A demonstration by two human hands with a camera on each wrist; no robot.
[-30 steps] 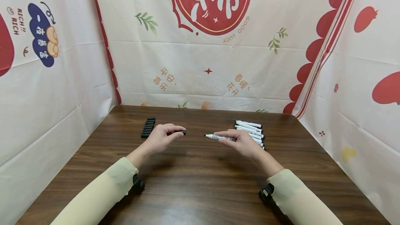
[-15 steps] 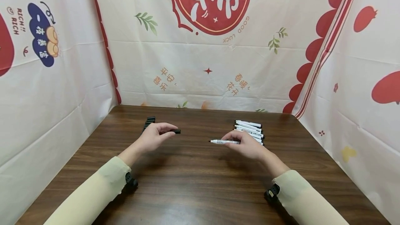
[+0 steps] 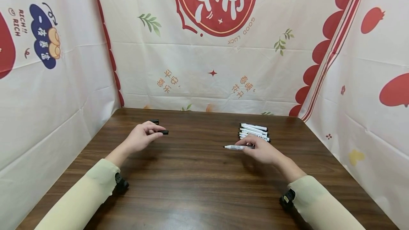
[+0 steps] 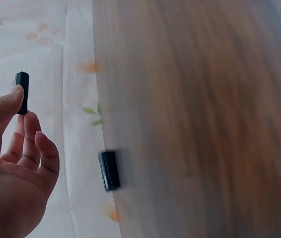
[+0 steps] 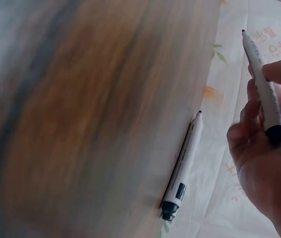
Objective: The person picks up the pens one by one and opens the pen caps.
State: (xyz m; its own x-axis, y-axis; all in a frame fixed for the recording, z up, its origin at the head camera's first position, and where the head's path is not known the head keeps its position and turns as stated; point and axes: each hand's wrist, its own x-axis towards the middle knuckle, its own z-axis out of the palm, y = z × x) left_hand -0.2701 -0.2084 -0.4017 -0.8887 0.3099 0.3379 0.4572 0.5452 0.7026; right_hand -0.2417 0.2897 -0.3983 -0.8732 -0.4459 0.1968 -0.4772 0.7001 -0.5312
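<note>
My left hand (image 3: 139,138) pinches a black marker cap (image 3: 163,132) between thumb and fingers, over the left side of the table. In the left wrist view the cap (image 4: 22,92) stands out past the thumb, and another black cap (image 4: 109,171) lies on the table. My right hand (image 3: 261,149) holds an uncapped white marker (image 3: 234,147), its dark tip pointing left. The right wrist view shows this marker (image 5: 260,79) gripped by thumb and fingers, black end toward the palm. A row of white markers (image 3: 254,130) lies just behind the right hand, partly hidden by it.
Dark wood table (image 3: 191,180) spans the space below both hands. A black cap (image 3: 154,121) shows behind the left hand, which hides the others in its row. Printed cloth (image 3: 204,56) hangs along the back and sides of the table.
Both hands have moved apart: the left hand went left with the cap toward the row of caps, the right hand went right and slightly nearer with the marker.
</note>
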